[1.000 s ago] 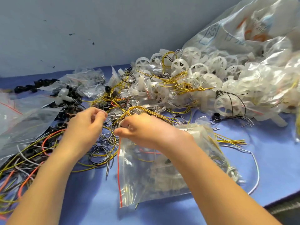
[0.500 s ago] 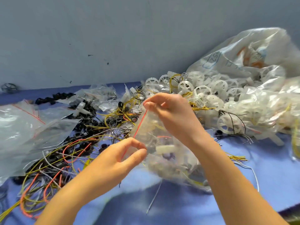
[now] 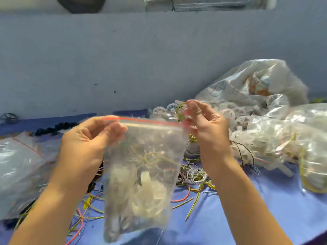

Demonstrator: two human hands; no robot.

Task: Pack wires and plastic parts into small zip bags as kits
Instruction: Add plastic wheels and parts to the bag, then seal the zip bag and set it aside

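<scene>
A clear zip bag with a red seal strip hung above the blue table, holding white plastic parts, yellow wires and a short red wire. The left hand pinched its top left corner and the right hand its top right, fingers closed on the strip. The big sack of white wheels behind bore blurred, unreadable print.
</scene>
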